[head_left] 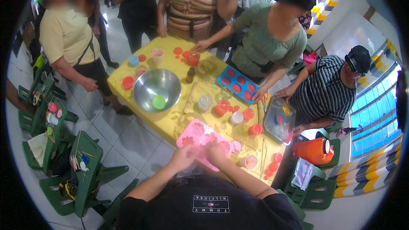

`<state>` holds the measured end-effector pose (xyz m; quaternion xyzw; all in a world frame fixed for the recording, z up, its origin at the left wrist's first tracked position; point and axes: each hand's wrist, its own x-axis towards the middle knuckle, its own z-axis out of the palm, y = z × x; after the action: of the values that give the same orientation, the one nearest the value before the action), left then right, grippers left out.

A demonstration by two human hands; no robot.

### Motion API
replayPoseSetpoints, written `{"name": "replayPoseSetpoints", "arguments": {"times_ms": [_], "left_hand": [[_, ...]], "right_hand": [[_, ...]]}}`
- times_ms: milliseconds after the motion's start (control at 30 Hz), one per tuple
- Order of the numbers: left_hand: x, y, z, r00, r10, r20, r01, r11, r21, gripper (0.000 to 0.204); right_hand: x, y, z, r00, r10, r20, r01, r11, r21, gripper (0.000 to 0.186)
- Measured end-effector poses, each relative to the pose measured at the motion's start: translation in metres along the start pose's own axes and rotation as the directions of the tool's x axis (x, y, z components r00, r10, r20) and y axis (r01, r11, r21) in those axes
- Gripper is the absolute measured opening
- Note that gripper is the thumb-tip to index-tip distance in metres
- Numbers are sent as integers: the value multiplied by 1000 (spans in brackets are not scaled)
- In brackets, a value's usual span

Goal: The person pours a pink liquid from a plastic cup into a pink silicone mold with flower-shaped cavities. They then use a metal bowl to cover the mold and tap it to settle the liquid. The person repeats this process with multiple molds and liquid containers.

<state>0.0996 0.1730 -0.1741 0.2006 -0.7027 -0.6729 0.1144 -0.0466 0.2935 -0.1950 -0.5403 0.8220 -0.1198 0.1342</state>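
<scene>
A pink flower-shaped mold (pixel 194 127) lies tilted near the table's front edge, with reddish-pink pieces in its cavities. My left hand (pixel 186 156) and my right hand (pixel 216 153) meet above its near half. The fingers of both hands are curled in close to each other, and a shiny pinkish patch shows between them. What they pinch is too blurred to name. Just right of my right hand sits a small pink round piece (pixel 235 146), with a white cup (pixel 248 162) holding pink stuff near it.
A large steel bowl (pixel 156 89) with a green cup (pixel 159 102) stands left on the yellow table (pixel 181 83). Beyond are a blue mold (pixel 222 81) with red fillings, a wooden stick (pixel 190 98), red cups and a metal tray (pixel 279 117). Several people stand around the table; green chairs flank it.
</scene>
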Motion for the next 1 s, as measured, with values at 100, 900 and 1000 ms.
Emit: {"name": "replayPoseSetpoints", "arguments": {"times_ms": [100, 900, 1000], "left_hand": [[1, -14, -1, 986, -168, -3, 165, 971, -174, 19], [-1, -111, -6, 940, -341, -12, 319, 864, 391, 30], [-6, -138, -5, 917, -399, -11, 369, 835, 408, 32]], "right_hand": [[-1, 0, 9, 997, -15, 77, 21, 997, -76, 21], [1, 12, 47, 982, -85, 169, 118, 974, -193, 21], [1, 5, 43, 973, -118, 197, 156, 969, -191, 21]]}}
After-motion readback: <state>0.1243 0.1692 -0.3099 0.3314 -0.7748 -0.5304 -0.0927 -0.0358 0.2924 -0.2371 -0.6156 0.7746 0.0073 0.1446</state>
